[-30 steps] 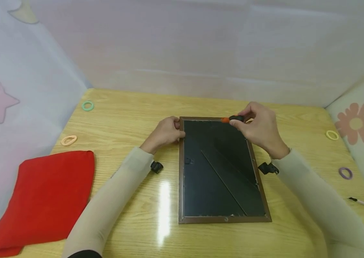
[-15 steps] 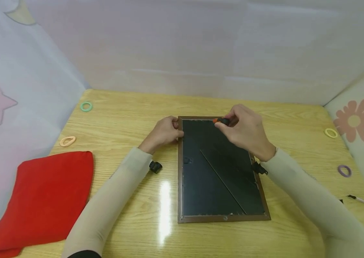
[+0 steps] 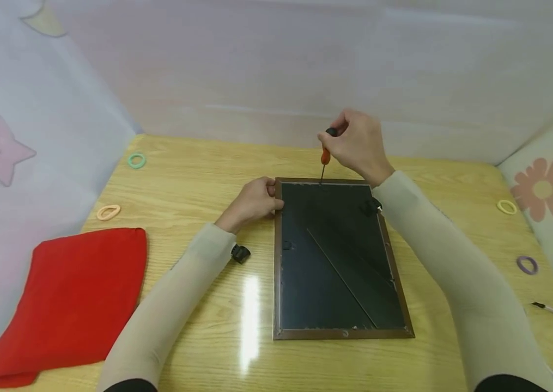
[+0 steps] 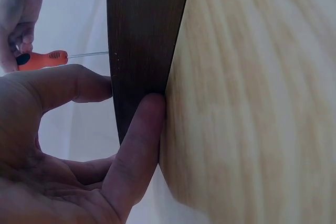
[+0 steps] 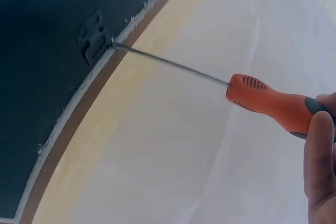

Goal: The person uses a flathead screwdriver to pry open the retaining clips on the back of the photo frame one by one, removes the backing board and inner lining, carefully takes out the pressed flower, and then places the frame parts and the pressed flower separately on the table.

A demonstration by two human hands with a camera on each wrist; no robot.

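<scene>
Left hand (image 3: 253, 201) pinches brown, black-backed rectangular frame (image 3: 340, 258); right hand (image 3: 360, 144) grips orange-handled steel screwdriver (image 5: 262, 97). Likely prying; next needs steady leverage.

There is room to pass between the left sleeve (image 3: 173, 305) and the frame (image 3: 315, 334); the screwdriver (image 3: 325, 157) obstructs its far edge.

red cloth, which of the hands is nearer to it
Left. The left hand grips the left edge of the brown frame, to the right of the red cloth; the right hand is farther right, holding the screwdriver at the frame's far edge.
</scene>
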